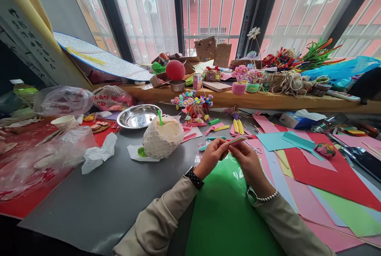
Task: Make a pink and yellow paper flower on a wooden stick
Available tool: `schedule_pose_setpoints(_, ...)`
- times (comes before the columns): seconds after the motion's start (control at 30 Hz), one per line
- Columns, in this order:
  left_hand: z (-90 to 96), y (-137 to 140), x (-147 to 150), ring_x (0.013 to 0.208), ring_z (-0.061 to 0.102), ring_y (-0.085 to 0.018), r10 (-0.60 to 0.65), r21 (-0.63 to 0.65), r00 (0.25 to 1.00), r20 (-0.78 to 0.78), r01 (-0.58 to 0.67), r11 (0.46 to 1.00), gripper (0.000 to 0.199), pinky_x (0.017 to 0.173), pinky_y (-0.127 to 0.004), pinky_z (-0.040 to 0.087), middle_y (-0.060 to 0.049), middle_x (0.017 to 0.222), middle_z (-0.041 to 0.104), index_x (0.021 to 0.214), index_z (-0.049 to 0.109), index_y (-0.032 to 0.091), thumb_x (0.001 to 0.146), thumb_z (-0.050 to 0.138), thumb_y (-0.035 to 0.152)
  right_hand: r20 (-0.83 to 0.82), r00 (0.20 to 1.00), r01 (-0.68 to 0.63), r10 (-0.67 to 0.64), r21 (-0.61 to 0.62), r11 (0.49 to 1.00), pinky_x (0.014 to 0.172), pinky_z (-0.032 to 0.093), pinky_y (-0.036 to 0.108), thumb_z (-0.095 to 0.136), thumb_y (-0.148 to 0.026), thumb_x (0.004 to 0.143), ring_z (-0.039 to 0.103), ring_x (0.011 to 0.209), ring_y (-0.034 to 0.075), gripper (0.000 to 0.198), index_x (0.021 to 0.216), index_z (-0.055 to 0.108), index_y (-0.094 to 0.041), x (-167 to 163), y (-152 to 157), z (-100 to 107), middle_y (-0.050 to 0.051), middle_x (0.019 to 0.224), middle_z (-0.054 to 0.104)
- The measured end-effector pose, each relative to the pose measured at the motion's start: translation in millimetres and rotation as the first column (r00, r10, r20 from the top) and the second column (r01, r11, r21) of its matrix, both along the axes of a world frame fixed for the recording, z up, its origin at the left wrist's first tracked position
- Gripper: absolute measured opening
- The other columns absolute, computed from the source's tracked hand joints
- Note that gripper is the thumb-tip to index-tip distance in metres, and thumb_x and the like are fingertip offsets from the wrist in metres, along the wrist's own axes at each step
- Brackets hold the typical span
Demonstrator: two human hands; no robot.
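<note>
Left hand (214, 154) and right hand (244, 158) pinch a small striped piece (237, 140), apparently layered paper; from where I stand, uneven pressure could crease or skew it.

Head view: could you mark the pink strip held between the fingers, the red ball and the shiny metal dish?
Pink strip (237, 140): head view, on its exposed middle.
Red ball (175, 70): head view, on its front.
Metal dish (138, 118): head view, on its bare inside.
</note>
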State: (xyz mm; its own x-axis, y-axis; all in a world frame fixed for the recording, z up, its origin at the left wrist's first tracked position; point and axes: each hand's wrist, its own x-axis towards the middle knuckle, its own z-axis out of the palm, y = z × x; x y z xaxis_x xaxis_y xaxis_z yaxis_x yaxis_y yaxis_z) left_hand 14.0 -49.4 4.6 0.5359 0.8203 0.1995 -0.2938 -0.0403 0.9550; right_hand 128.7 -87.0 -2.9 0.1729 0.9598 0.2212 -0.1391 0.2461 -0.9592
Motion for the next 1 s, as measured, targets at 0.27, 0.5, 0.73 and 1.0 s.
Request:
schedule_pose_setpoints(0.27, -2.6, 2.0, -0.8, 0.043, 0.028, -0.003, 0.019, 0.036, 0.999, -0.050, -0.018, 0.999, 0.026, 0.043, -0.020, 0.020, 0.007, 0.051, 0.035, 0.074, 0.045, 0.014, 0.078, 0.047, 0.039, 0.085, 0.996, 0.009, -0.012, 0.040, 0.999, 0.065, 0.040, 0.027, 0.062, -0.032, 0.070, 0.053, 0.076, 0.014, 0.018, 0.084, 0.060, -0.022, 1.9, 4.9, -4.8, 0.001, 0.083, 0.061)
schedule_pose_setpoints(0.5, -4.4, 5.5, -1.9, 0.044, 0.031, -0.004, 0.020, 0.061, 0.986, -0.166, -0.010, 0.998, 0.027, 0.046, -0.021, 0.024, 0.007, 0.052, 0.037, 0.078, 0.046, 0.014, 0.078, 0.046, 0.041, 0.069, 0.989, -0.127, 0.131, -0.053, 0.990, 0.065, 0.038, 0.028, 0.062, -0.034, 0.070, 0.051, 0.073, 0.015, 0.025, 0.091, 0.059, -0.020, 17.1, 12.3, -15.7, 0.002, 0.078, 0.061)
schedule_pose_setpoints(0.73, -1.9, 5.2, -3.2, 0.045, 0.031, -0.004, 0.011, 0.053, 0.979, -0.201, -0.001, 0.999, 0.028, 0.046, -0.020, 0.023, 0.007, 0.053, 0.038, 0.076, 0.045, 0.015, 0.078, 0.046, 0.042, 0.065, 0.987, -0.140, 0.147, -0.099, 0.985, 0.067, 0.039, 0.029, 0.063, -0.038, 0.068, 0.052, 0.077, 0.017, 0.028, 0.091, 0.060, -0.021, 21.2, 9.8, -13.0, 0.002, 0.076, 0.061)
schedule_pose_setpoints(1.0, -3.0, 5.6, -3.3, 0.046, 0.031, -0.004, -0.006, 0.064, 0.977, -0.215, 0.020, 0.998, 0.031, 0.047, -0.021, 0.024, 0.006, 0.055, 0.039, 0.080, 0.047, 0.015, 0.079, 0.043, 0.045, 0.044, 0.995, -0.082, 0.088, -0.119, 0.990, 0.062, 0.038, 0.026, 0.060, -0.042, 0.069, 0.050, 0.073, 0.015, 0.026, 0.084, 0.061, -0.021, 21.3, 9.9, -11.3, 0.002, 0.079, 0.059)
